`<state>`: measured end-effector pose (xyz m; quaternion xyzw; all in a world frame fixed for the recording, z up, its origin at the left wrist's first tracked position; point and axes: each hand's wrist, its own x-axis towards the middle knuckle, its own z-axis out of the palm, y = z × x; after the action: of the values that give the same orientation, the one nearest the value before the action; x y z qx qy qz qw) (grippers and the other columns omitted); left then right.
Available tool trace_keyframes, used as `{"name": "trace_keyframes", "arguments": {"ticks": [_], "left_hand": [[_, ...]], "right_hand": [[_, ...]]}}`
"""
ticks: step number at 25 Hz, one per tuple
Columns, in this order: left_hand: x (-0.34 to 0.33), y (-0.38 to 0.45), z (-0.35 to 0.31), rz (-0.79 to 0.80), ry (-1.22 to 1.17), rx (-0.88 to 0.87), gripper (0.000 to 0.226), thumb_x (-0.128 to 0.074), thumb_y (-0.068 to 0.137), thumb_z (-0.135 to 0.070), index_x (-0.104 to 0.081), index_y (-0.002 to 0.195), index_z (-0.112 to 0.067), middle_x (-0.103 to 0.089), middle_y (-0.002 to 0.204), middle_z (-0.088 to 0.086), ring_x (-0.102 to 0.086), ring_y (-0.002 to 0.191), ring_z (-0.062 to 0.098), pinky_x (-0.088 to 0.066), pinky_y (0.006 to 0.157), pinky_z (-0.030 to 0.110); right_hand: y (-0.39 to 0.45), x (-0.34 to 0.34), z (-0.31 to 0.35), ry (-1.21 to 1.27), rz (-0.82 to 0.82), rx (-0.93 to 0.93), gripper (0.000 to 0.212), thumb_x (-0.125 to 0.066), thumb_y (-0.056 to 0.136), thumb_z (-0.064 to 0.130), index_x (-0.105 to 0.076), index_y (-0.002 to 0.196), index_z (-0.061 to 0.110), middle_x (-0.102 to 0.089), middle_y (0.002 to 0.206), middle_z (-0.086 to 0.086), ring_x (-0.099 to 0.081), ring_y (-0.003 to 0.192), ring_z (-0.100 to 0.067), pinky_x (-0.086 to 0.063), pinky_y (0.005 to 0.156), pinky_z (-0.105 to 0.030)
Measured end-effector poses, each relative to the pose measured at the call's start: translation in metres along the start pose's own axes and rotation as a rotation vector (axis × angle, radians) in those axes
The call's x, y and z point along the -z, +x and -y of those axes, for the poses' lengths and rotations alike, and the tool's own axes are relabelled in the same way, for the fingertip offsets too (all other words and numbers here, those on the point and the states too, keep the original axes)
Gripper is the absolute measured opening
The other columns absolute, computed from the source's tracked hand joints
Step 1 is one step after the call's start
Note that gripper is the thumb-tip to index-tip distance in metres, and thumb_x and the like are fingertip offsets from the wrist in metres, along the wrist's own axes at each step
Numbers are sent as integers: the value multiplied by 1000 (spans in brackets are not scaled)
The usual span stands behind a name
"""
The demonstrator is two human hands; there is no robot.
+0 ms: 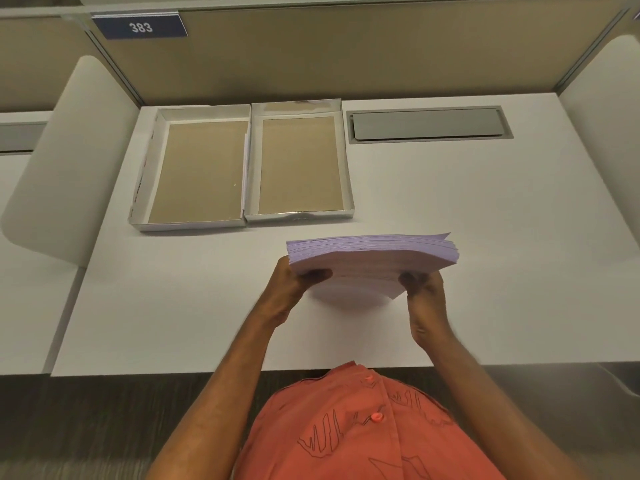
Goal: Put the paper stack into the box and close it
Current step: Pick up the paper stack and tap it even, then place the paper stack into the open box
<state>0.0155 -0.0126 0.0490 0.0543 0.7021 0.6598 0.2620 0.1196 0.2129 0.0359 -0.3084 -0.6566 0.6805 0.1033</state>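
Note:
A thick stack of pale lilac paper [372, 261] is lifted off the white desk [485, 237], tilted with its near edge down. My left hand [294, 284] grips its near-left corner and my right hand [424, 292] grips its near-right corner. Beyond the stack, two shallow white cardboard trays with brown bottoms lie open side by side: the wider one [199, 171] on the left and the narrower one [299, 164] on the right. Both are empty. I cannot tell which is the box and which the lid.
A grey cable hatch [429, 124] is set into the desk at the back right. A tan partition [346, 53] with a blue "383" sign [140, 27] closes off the back. Rounded white dividers stand at both sides.

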Motion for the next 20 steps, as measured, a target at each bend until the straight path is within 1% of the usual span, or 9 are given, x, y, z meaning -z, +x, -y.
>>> {"name": "trace_keyframes", "arguments": {"ticks": [4, 6, 8, 11, 12, 14, 16, 18, 20], "left_hand": [[-5, 4, 16, 4, -20, 73, 66, -85, 75, -11, -62, 135, -24, -70, 122, 4, -63, 120, 27, -55, 104, 49], [-6, 7, 27, 11, -13, 91, 65, -84, 78, -8, -60, 136, -25, -70, 122, 2, -62, 120, 26, -56, 102, 47], [-4, 8, 38, 28, -17, 111, 56, -82, 81, -10, -64, 127, -36, -70, 120, 0, -63, 119, 25, -57, 100, 43], [-2, 9, 55, 13, -2, 171, 47, -76, 88, -5, -66, 112, -44, -71, 120, 3, -63, 120, 28, -56, 101, 44], [-1, 9, 61, -5, 5, 191, 43, -74, 90, -5, -67, 110, -43, -71, 119, 4, -63, 120, 30, -56, 100, 42], [1, 11, 68, -48, 14, 222, 35, -72, 92, -8, -69, 105, -41, -74, 115, 2, -65, 118, 32, -57, 92, 32], [7, 16, 67, -77, 55, 214, 31, -71, 93, -13, -71, 101, -43, -77, 111, -6, -69, 115, 29, -56, 85, 24], [18, 26, 53, -92, 74, 176, 28, -72, 93, -19, -70, 102, -46, -77, 108, -16, -71, 112, 20, -55, 80, 17], [33, 45, 28, -129, 40, 101, 26, -72, 93, -19, -71, 106, -41, -78, 107, -20, -72, 109, 10, -55, 81, 15]], "right_hand": [[5, -6, -13, -81, 23, -10, 56, -49, 94, -12, -63, 111, 40, -75, 94, 29, -67, 90, 14, -56, 74, -8], [9, -7, -19, -104, 33, -8, 57, -48, 96, -13, -61, 111, 40, -75, 95, 31, -68, 91, 13, -56, 75, -7], [13, -7, -29, -142, 28, -11, 56, -49, 95, -12, -60, 109, 41, -75, 92, 30, -68, 93, 10, -56, 72, -8], [23, -7, -48, -220, 15, -82, 43, -52, 95, -7, -60, 113, 31, -71, 99, 17, -68, 106, -15, -56, 81, -27], [25, -6, -54, -255, 31, -99, 38, -54, 97, -4, -60, 119, 26, -70, 103, 12, -67, 110, -25, -54, 83, -32], [29, -3, -62, -322, 75, -110, 32, -56, 100, 1, -59, 128, 18, -69, 112, 3, -65, 119, -33, -50, 88, -36], [35, -1, -56, -356, 128, -75, 32, -58, 103, 5, -59, 130, 21, -68, 121, 2, -64, 124, -31, -47, 93, -35], [48, -9, -34, -364, 178, 11, 34, -60, 104, 8, -56, 134, 23, -67, 132, 1, -62, 128, -23, -47, 101, -33], [71, -26, -1, -364, 190, 108, 36, -63, 103, 12, -55, 137, 21, -67, 133, 3, -62, 125, -16, -48, 103, -25]]}}
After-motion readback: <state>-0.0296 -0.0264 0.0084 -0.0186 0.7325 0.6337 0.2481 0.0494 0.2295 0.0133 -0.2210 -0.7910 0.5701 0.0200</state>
